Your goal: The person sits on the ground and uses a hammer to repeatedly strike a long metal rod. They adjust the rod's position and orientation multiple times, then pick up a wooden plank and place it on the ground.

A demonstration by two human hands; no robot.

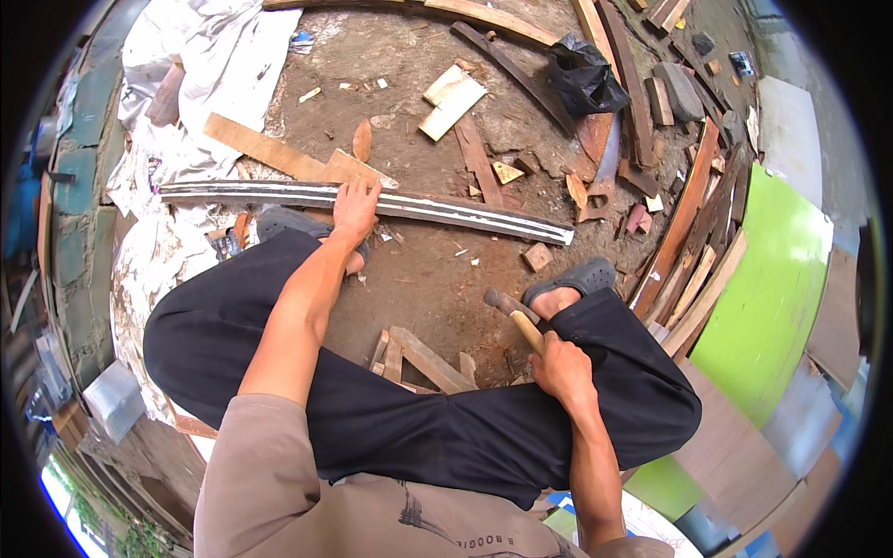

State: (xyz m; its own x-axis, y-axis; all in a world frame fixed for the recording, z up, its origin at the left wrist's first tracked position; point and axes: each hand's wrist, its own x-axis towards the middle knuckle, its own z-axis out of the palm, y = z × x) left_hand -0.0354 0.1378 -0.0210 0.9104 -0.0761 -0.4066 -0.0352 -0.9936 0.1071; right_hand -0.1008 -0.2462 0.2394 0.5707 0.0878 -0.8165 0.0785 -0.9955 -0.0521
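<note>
Head view shows me 2 hands well apart, each occupied. The left hand [354, 212], at upper centre of the frame, is clasped over a dark, white-striped strip [446, 208] running crosswise from upper left to right of centre. The right hand [564, 370], right of lower centre, is wrapped round a hammer [526, 329], whose head points up and left, near the right shoe [581, 276] and apart from the strip.

As for progress, I judge the work to be under way: the white stripes run along nearly the whole strip, and 1 hand is on it. Whether any hammering is done, or how much is left, I cannot tell; no nail shows clearly.

For movement, I find the most room over the dirt ground [419, 279] at centre. The strip's left end is over white cloth [219, 65]; its right end stops near a small wooden block [537, 258]. Offcuts [428, 358] crowd the lower centre, and long planks [677, 223] bound the right side, beside a green panel [767, 279].
</note>
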